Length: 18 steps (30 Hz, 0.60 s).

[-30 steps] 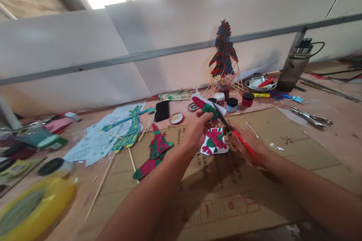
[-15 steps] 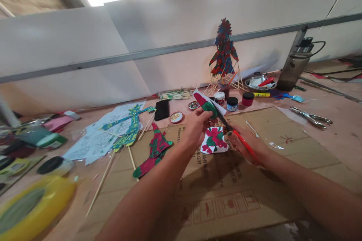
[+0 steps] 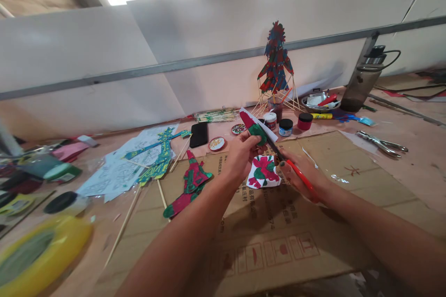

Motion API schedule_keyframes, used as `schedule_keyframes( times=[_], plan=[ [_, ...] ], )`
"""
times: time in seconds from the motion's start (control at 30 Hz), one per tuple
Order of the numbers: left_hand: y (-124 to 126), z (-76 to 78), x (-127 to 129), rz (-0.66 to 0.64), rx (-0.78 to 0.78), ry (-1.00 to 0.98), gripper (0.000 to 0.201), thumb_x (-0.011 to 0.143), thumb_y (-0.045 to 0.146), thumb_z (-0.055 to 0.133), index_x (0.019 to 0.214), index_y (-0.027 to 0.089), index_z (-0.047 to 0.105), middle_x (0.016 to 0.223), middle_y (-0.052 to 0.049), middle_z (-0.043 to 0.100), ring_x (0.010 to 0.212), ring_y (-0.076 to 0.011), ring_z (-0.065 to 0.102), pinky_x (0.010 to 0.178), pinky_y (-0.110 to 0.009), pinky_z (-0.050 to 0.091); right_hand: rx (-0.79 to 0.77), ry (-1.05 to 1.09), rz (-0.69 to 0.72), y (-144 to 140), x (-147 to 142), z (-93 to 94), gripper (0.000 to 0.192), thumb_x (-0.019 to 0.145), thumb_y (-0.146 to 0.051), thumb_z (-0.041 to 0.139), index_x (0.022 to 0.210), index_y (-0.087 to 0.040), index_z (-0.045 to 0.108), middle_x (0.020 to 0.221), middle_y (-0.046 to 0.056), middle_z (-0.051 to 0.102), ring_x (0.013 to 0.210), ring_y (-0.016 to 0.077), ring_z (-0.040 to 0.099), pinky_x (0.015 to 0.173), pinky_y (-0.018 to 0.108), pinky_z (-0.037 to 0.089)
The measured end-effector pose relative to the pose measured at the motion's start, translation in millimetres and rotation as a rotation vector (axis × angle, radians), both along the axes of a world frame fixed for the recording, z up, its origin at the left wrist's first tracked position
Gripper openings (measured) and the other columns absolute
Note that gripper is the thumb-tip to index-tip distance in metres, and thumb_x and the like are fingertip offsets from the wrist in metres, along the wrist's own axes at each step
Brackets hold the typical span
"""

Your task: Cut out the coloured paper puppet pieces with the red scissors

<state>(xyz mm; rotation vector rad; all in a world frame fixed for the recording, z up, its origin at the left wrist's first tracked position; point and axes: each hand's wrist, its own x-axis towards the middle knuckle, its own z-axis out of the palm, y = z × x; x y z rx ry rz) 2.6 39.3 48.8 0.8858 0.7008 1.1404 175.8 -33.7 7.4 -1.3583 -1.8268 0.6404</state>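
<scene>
Between the thumb and fingers of my left hand (image 3: 245, 151) is a painted paper piece (image 3: 248, 123), red at its tip and green lower down, with a white paper margin along its right side. My right hand (image 3: 302, 172) grips red-handled scissors (image 3: 297, 175). Their dark blades lie along the right edge of the painted piece, partly hidden by it. Under both hands, a second painted paper piece (image 3: 264, 171) with red and green shapes on white rests on the cardboard sheet (image 3: 334, 222). Left of my forearm lie red and green cut-outs (image 3: 192, 176).
A red and blue figure on sticks (image 3: 276, 62) stands at the back, near paint jars (image 3: 285, 127) and a bottle (image 3: 365, 81). A black phone (image 3: 199, 134), printed papers (image 3: 104, 174) and a blue-yellow figure (image 3: 162, 155) lie left. Metal pliers (image 3: 381, 143) lie right; yellow tape (image 3: 75, 246) sits front left.
Hardly anything differs. The painted piece and the scissor blades have shifted very slightly against each other, and the whole view has moved a little.
</scene>
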Motion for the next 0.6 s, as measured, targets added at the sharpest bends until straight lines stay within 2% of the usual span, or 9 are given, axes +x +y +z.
schedule_keyframes(
  times=[0.13, 0.23, 0.6],
  plan=[
    [0.7, -0.7, -0.5, 0.01, -0.002, -0.006, 0.026, 0.057, 0.02, 0.083, 0.069, 0.018, 0.06, 0.067, 0.0, 0.066, 0.058, -0.0111, 0.06, 0.057, -0.024, 0.041, -0.023, -0.012, -0.004, 0.6, 0.1, 0.0, 0.061, 0.101, -0.074, 0.044, 0.108, -0.02, 0.071, 0.069, 0.004, 0.063, 0.058, 0.0192, 0.054, 0.059, 0.033, 0.045],
    [1.4, -1.7, -0.3, 0.016, 0.0, -0.011, 0.027, 0.057, 0.02, 0.082, 0.067, 0.019, 0.057, 0.066, 0.0, 0.066, 0.058, -0.011, 0.06, 0.057, -0.023, 0.042, -0.029, -0.002, 0.001, 0.1, -0.1, 1.3, 0.059, 0.1, -0.074, 0.045, 0.104, -0.021, 0.07, 0.069, 0.004, 0.062, 0.059, 0.0191, 0.054, 0.059, 0.032, 0.043],
    [1.6, -1.3, 0.2, -0.002, 0.015, -0.015, 0.026, 0.056, 0.021, 0.081, 0.067, 0.019, 0.058, 0.065, 0.001, 0.064, 0.057, -0.0107, 0.058, 0.056, -0.024, 0.039, -0.078, 0.047, 0.015, -1.9, -1.0, -1.0, 0.061, 0.1, -0.077, 0.044, 0.101, -0.021, 0.068, 0.06, -0.002, 0.051, 0.051, 0.0143, 0.041, 0.049, 0.028, 0.033]
  ],
)
